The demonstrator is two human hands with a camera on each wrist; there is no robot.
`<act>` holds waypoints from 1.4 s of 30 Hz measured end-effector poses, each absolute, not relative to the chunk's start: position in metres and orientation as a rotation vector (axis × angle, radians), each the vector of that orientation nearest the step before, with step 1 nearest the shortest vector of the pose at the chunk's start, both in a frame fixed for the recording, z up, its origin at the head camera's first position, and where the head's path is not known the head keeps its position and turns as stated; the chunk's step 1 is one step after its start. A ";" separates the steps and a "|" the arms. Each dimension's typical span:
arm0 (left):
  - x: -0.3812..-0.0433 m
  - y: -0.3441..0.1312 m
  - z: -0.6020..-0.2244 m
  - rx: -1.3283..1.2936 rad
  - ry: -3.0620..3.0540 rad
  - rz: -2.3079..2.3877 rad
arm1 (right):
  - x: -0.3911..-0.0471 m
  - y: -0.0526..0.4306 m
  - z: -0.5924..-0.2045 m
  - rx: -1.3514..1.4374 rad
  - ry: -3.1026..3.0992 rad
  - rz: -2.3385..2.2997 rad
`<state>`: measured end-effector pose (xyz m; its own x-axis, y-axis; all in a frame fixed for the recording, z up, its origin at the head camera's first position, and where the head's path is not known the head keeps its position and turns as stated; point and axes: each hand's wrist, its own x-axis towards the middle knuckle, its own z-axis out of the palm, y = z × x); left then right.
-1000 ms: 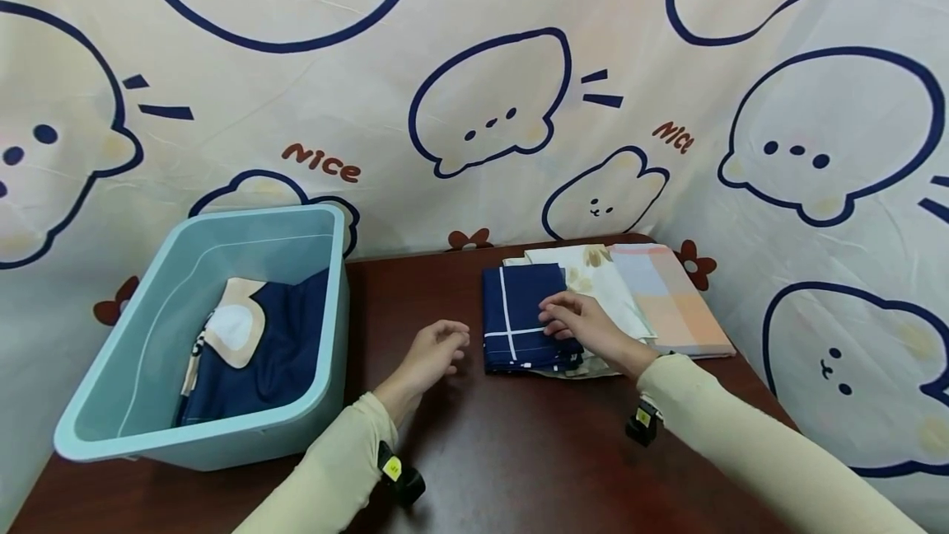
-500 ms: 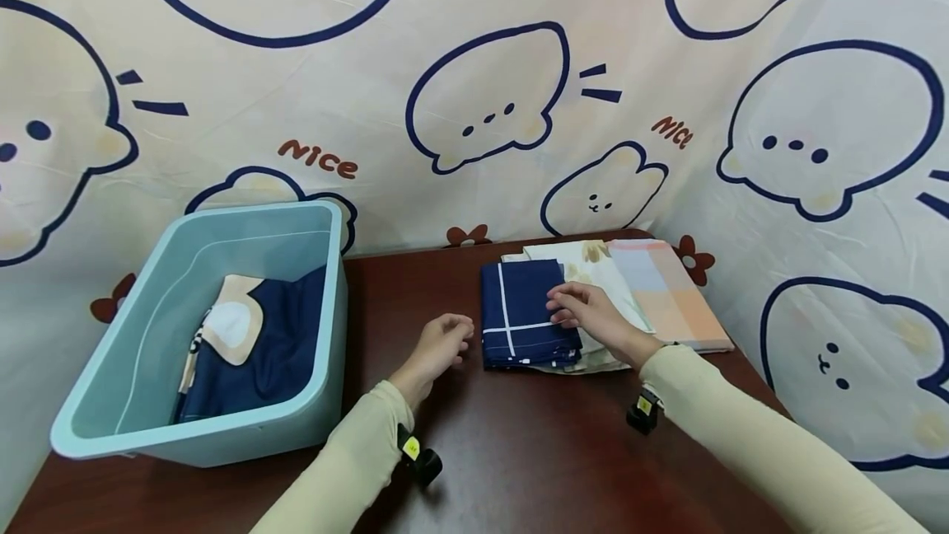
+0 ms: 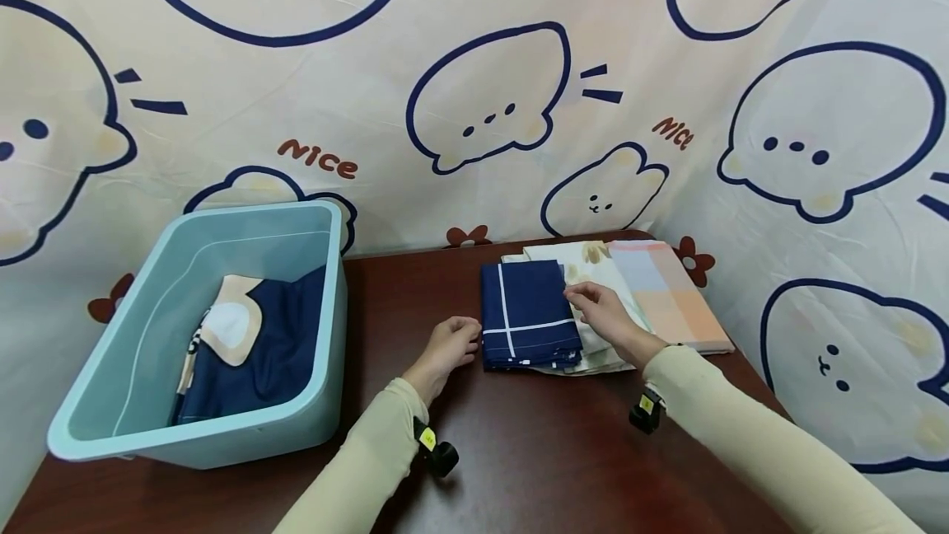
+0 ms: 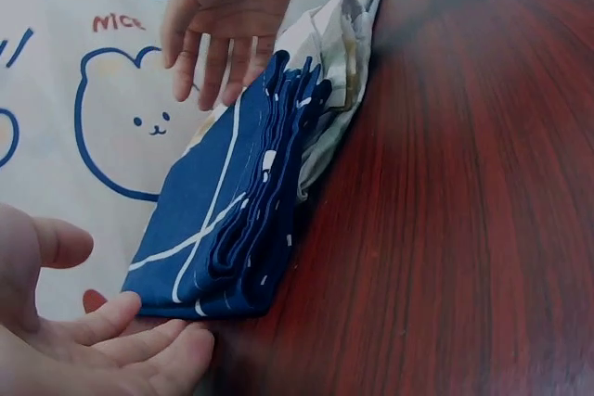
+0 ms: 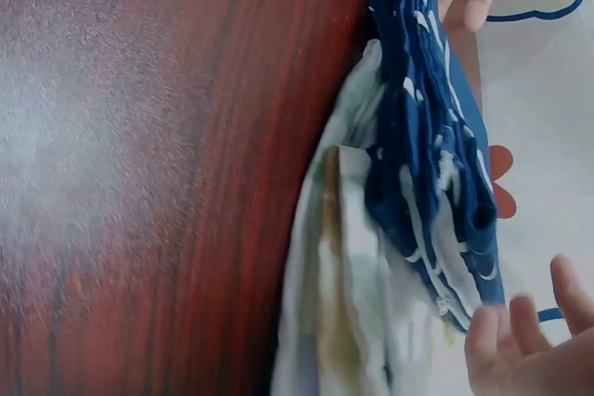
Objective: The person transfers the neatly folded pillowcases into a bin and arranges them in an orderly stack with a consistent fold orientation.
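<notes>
A folded navy cloth with white lines (image 3: 528,303) lies on top of the left end of a row of folded fabrics. My left hand (image 3: 451,344) is at its left edge, and in the left wrist view the fingertips (image 4: 186,345) meet its lower corner. At the cloth's right edge is my right hand (image 3: 604,311), fingers loosely bent. From the right wrist view, the right fingers (image 5: 524,326) show beside the cloth's end, and its stacked folds face the camera. Neither hand grips the cloth. Under it lies a cream folded cloth with a leaf print (image 3: 593,258).
A pastel checked folded cloth (image 3: 667,291) lies at the right end of the row. On the left of the dark red wooden table (image 3: 519,452) stands a light blue bin (image 3: 337,336), holding a navy and beige fabric (image 3: 289,344). Printed curtains (image 3: 474,204) hang behind and to the right.
My left hand has moved right, up to the navy cloth's left edge. My right hand has shifted slightly right, from over the cloth to its right edge. The fabrics stay put.
</notes>
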<state>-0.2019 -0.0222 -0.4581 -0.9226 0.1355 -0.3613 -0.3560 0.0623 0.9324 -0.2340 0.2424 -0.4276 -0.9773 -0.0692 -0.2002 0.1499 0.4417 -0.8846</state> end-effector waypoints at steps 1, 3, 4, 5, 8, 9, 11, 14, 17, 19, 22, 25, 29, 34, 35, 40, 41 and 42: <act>-0.202 -0.021 -0.459 -0.224 1.976 1.936 | -0.234 0.243 -0.429 0.079 2.481 -1.556; -0.203 -0.019 -0.460 -0.230 1.946 1.955 | -0.233 0.243 -0.432 0.094 2.457 -1.559; -0.203 -0.018 -0.461 -0.238 1.932 1.962 | -0.233 0.243 -0.433 0.101 2.442 -1.560; -0.204 -0.017 -0.461 -0.245 1.928 1.964 | -0.233 0.243 -0.435 0.109 2.426 -1.556; -0.205 -0.015 -0.460 -0.277 1.926 1.969 | -0.234 0.243 -0.441 0.139 2.354 -1.560; -0.205 -0.015 -0.460 -0.287 1.924 1.972 | -0.234 0.242 -0.443 0.144 2.334 -1.559; -0.207 -0.014 -0.459 -0.306 1.914 1.976 | -0.234 0.241 -0.446 0.156 2.300 -1.560; -0.208 -0.013 -0.458 -0.311 1.891 1.985 | -0.234 0.240 -0.449 0.173 2.244 -1.597; -0.209 -0.013 -0.457 -0.308 1.855 2.000 | -0.234 0.240 -0.449 0.188 2.195 -1.632; -0.209 -0.013 -0.457 -0.305 1.827 2.021 | -0.234 0.240 -0.447 0.202 2.163 -1.648; -0.209 -0.013 -0.458 -0.306 1.787 2.056 | -0.235 0.240 -0.447 0.228 2.116 -1.668; -0.208 -0.013 -0.460 -0.302 1.764 2.085 | -0.238 0.243 -0.448 0.243 2.088 -1.685; -0.209 -0.014 -0.461 -0.307 1.749 2.105 | -0.241 0.246 -0.449 0.236 2.038 -1.708; -0.209 -0.018 -0.464 -0.322 1.665 2.130 | -0.244 0.250 -0.451 0.238 1.988 -1.721; -0.209 -0.018 -0.465 -0.323 1.646 2.139 | -0.244 0.251 -0.451 0.242 1.982 -1.727; -0.208 -0.018 -0.466 -0.328 1.586 2.164 | -0.242 0.252 -0.453 0.261 1.978 -1.730; -0.208 -0.018 -0.466 -0.330 1.586 2.168 | -0.242 0.251 -0.454 0.262 1.966 -1.735; -0.208 -0.018 -0.466 -0.336 1.585 2.171 | -0.242 0.250 -0.455 0.259 1.952 -1.743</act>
